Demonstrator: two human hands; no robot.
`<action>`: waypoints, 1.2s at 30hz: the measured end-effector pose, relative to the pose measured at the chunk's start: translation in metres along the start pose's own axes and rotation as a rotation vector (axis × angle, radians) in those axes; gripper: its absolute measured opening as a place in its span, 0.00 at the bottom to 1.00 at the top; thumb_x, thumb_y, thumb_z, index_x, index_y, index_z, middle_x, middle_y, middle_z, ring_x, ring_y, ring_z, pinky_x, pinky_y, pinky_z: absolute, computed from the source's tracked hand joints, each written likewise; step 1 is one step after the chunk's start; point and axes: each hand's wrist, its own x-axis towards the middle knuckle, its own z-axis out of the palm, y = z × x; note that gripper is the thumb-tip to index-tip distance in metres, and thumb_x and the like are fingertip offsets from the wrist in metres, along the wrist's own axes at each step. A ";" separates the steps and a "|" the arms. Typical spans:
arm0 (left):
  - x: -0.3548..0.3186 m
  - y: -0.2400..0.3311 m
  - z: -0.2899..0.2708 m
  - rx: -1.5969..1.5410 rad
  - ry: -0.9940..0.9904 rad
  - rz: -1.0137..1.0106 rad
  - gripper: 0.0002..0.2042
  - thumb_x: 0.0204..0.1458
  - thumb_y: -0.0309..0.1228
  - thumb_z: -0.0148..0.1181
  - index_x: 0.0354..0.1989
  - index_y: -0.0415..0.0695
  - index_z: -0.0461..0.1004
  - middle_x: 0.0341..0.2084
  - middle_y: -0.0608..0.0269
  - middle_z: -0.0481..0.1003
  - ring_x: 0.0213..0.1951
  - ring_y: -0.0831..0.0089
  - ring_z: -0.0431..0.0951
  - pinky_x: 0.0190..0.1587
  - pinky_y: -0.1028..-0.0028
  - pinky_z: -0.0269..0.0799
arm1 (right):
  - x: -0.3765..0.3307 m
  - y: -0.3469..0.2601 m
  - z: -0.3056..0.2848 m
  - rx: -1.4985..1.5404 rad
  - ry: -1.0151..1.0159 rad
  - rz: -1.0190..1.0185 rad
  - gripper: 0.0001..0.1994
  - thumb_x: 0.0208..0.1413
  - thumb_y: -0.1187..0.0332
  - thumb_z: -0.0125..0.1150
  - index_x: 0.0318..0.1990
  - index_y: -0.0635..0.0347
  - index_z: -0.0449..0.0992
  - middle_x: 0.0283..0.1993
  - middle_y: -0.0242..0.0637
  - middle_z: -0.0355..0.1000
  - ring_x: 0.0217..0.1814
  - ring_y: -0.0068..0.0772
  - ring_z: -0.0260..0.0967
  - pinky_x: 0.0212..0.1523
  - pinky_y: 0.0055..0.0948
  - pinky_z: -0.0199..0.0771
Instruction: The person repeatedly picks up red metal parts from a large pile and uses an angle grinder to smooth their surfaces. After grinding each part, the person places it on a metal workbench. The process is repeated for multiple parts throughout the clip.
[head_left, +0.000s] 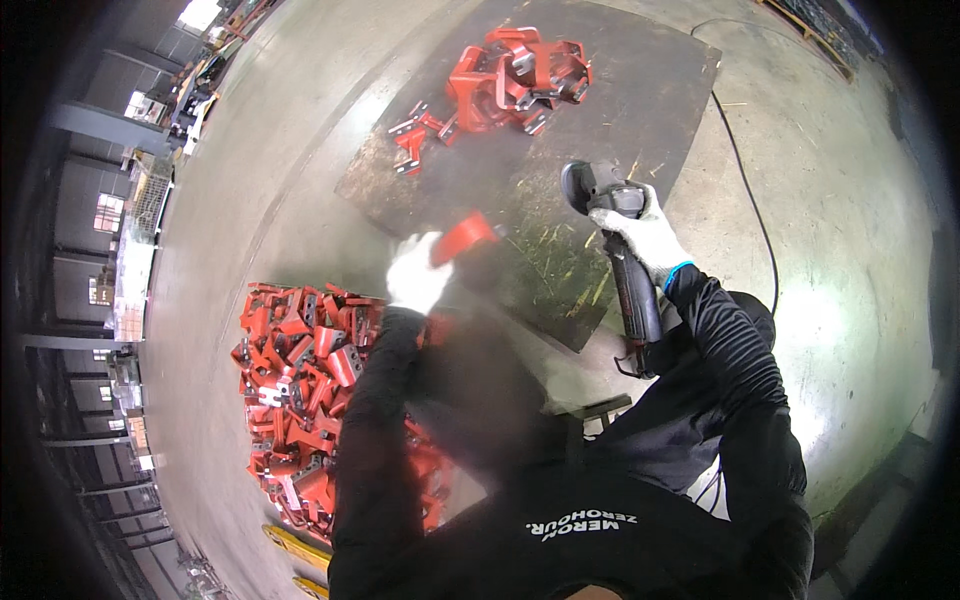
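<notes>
My left hand (416, 275), in a white glove, is closed on a red metal bracket (465, 238), both slightly smeared by motion. The bracket is raised over the near edge of a dark floor sheet (640, 120). On the right, my right hand (650, 238), gloved in white too, grips an angle grinder (632, 290) near its head. The grinder's disc and guard point up and to the left, and its body hangs down beside my leg. Whether the disc is spinning, I cannot tell.
A big heap of red metal brackets (300, 400) lies at my left. Farther ahead, a smaller pile of red brackets (510, 85) rests on the dark sheet. A black cable (752, 185) runs along the concrete on the right. Yellow forks (296, 548) show beside the heap.
</notes>
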 end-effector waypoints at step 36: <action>0.026 0.064 0.055 -0.321 0.120 0.021 0.27 0.39 0.36 0.81 0.47 0.40 0.79 0.42 0.53 0.79 0.42 0.53 0.82 0.45 0.62 0.78 | 0.019 0.023 -0.018 0.021 -0.352 0.177 0.18 0.68 0.66 0.57 0.64 0.54 0.73 0.55 0.34 0.76 0.54 0.31 0.72 0.59 0.34 0.66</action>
